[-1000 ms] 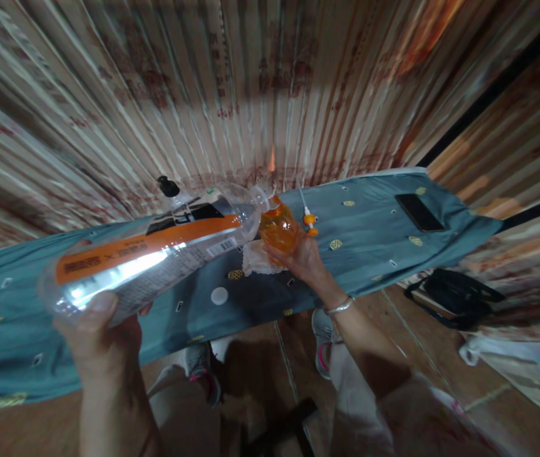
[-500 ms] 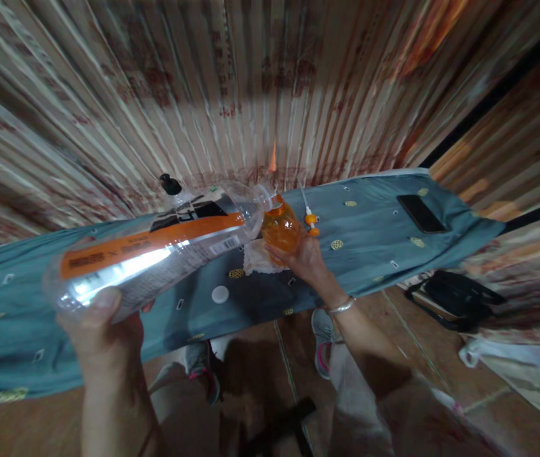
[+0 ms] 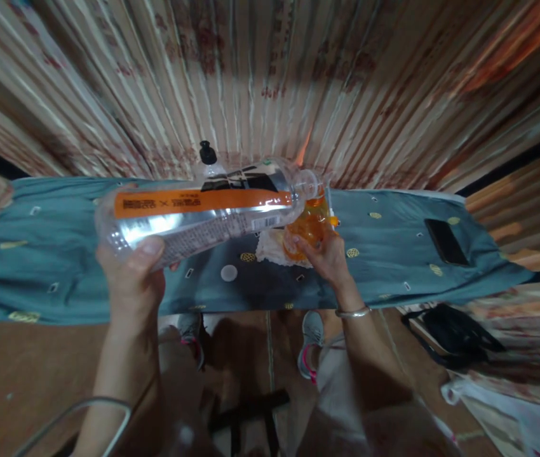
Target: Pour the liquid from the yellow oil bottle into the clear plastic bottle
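My left hand [image 3: 131, 279] grips the base of a large clear plastic bottle [image 3: 203, 212] with an orange label, tipped almost flat, its open mouth over a small orange bottle [image 3: 310, 225]. My right hand [image 3: 324, 257] holds that orange bottle upright on the ironing board [image 3: 60, 254], which has a blue-grey patterned cover. A white cloth [image 3: 270, 247] lies under the orange bottle. An orange-and-white spray nozzle with its tube [image 3: 331, 212] lies just behind the small bottle. A white cap [image 3: 229, 273] rests on the board between my hands.
A black-capped bottle [image 3: 208, 158] stands behind the big bottle. A dark phone [image 3: 445, 241] lies at the board's right end. Striped curtains [image 3: 270, 82] hang behind. On the floor at right are a black bag [image 3: 455, 336] and white plastic bags [image 3: 513, 406]. My feet [image 3: 310, 336] stand under the board.
The view has swung so the board now looks level. The big bottle sits flatter, still over the orange bottle. Both hands keep their holds.
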Action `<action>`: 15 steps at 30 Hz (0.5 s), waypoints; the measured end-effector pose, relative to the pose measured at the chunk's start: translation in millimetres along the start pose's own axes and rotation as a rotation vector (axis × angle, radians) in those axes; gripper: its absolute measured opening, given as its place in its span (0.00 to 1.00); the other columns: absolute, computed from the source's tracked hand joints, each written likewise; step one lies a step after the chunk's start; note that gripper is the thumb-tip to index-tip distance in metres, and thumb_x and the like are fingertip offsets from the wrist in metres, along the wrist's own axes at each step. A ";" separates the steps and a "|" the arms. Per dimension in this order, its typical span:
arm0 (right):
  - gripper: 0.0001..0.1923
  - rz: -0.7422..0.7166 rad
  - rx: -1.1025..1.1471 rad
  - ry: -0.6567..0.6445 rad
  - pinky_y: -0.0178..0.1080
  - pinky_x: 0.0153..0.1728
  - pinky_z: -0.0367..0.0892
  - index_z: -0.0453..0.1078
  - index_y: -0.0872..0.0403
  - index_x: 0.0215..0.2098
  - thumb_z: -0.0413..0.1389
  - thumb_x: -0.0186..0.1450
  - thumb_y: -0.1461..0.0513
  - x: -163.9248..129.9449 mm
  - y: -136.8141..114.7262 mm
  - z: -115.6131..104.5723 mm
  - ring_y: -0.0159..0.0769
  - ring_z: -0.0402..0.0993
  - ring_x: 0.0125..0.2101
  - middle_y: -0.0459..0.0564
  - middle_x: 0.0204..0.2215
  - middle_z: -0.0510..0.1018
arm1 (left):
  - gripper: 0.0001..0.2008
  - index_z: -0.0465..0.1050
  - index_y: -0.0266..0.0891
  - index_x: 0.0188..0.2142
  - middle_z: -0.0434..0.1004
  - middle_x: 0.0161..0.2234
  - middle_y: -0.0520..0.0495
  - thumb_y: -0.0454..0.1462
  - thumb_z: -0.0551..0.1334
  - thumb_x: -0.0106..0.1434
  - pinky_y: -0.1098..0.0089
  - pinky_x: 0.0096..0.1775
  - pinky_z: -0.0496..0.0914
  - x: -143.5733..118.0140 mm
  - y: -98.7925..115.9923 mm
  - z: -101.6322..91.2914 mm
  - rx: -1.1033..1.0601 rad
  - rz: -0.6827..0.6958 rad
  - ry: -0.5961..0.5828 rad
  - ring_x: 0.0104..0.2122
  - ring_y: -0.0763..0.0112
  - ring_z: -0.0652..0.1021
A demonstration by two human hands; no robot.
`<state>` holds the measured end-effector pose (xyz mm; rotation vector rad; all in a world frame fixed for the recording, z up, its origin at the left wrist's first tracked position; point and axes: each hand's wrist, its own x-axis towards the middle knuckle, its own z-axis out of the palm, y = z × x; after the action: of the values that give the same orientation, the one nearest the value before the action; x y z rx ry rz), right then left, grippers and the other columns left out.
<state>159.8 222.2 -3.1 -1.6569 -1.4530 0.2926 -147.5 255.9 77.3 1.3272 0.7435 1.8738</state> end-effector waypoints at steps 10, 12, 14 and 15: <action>0.44 -0.067 0.142 -0.092 0.53 0.53 0.78 0.78 0.52 0.55 0.51 0.66 0.26 7.7 19.1 -17.0 0.56 0.83 0.50 0.58 0.46 0.87 | 0.35 0.74 0.46 0.52 0.76 0.36 0.51 0.49 0.82 0.48 0.77 0.15 0.64 -2.4 -6.5 -0.4 -0.065 0.015 -0.074 0.19 0.78 0.71; 0.45 -0.083 0.147 -0.103 0.53 0.53 0.78 0.79 0.52 0.54 0.48 0.66 0.26 8.2 20.1 -20.0 0.55 0.84 0.48 0.57 0.45 0.87 | 0.36 0.74 0.45 0.53 0.76 0.37 0.50 0.50 0.83 0.48 0.77 0.15 0.63 -2.6 -8.5 -1.4 -0.063 0.022 -0.083 0.19 0.79 0.71; 0.46 -0.081 0.165 -0.108 0.53 0.54 0.78 0.80 0.52 0.53 0.45 0.68 0.26 8.0 21.9 -21.2 0.54 0.84 0.48 0.58 0.46 0.87 | 0.35 0.74 0.45 0.53 0.76 0.36 0.50 0.50 0.82 0.50 0.78 0.14 0.61 -3.1 -11.2 -3.2 -0.056 0.023 -0.096 0.18 0.80 0.69; 0.46 -0.070 0.183 -0.109 0.54 0.55 0.78 0.80 0.52 0.54 0.44 0.68 0.26 7.8 23.2 -21.2 0.54 0.84 0.50 0.58 0.48 0.87 | 0.35 0.74 0.45 0.53 0.76 0.36 0.50 0.51 0.81 0.50 0.78 0.14 0.60 -3.4 -12.7 -4.3 -0.038 0.033 -0.089 0.17 0.81 0.68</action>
<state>192.1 221.4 -4.9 -1.4590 -1.5144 0.4692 -148.0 260.2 64.2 1.3971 0.6403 1.8330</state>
